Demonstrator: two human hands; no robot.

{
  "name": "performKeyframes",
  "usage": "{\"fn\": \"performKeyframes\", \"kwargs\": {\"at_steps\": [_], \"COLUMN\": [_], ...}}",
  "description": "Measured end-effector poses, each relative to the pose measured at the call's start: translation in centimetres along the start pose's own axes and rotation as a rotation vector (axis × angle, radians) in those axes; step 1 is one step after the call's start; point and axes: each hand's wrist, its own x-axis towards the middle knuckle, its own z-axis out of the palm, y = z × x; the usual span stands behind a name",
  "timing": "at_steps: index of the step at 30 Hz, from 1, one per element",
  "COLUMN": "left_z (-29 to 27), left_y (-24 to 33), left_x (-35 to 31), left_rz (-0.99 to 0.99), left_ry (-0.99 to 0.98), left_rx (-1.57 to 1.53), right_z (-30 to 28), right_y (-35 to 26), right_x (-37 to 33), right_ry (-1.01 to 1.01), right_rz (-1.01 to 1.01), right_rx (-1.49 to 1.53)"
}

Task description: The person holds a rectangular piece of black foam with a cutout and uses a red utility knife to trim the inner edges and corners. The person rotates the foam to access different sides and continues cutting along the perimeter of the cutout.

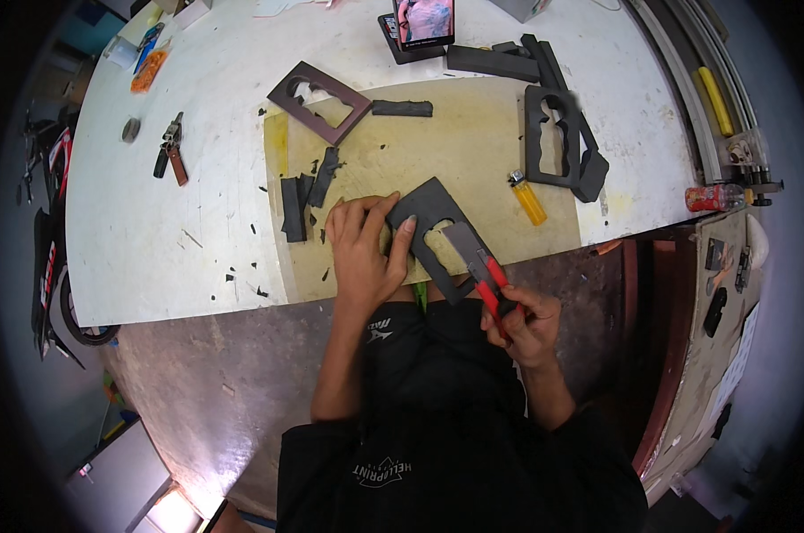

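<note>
My left hand [364,244] presses on the left side of a dark grey foam block [428,201], its thumb on the face and its fingers bent at the edge. The block is a rectangle with a wavy-edged cutout, lying tilted at the table's front edge. In my right hand [526,327] is a red-handled cutter knife [488,278]. Its flat grey end lies over the right side of the cutout; whether it cuts into the foam I cannot tell. My right fingers wrap the handle and hide its rear part.
A maroon frame with a similar cutout [353,126] lies farther back. To the right are another dark frame [533,160] and a yellow lighter [532,203]. Foam offcuts [294,210] and scraps lie around. A phone [425,25] stands at the back; a brown-handled tool [173,151] lies left.
</note>
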Motion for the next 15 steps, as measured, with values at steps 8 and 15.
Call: {"fn": "performKeyframes", "kwargs": {"at_steps": [8, 15], "left_z": [0.1, 0.0], "left_y": [0.0, 0.2], "left_x": [0.0, 0.0], "left_rz": [-0.002, -0.003], "left_ry": [0.004, 0.001], "left_rx": [-0.006, -0.011], "right_z": [1.0, 0.6], "right_y": [-0.9, -1.7], "right_x": [1.4, 1.3], "right_ry": [0.06, 0.041], "right_rz": [0.009, 0.112], "right_rx": [0.117, 0.014]}}
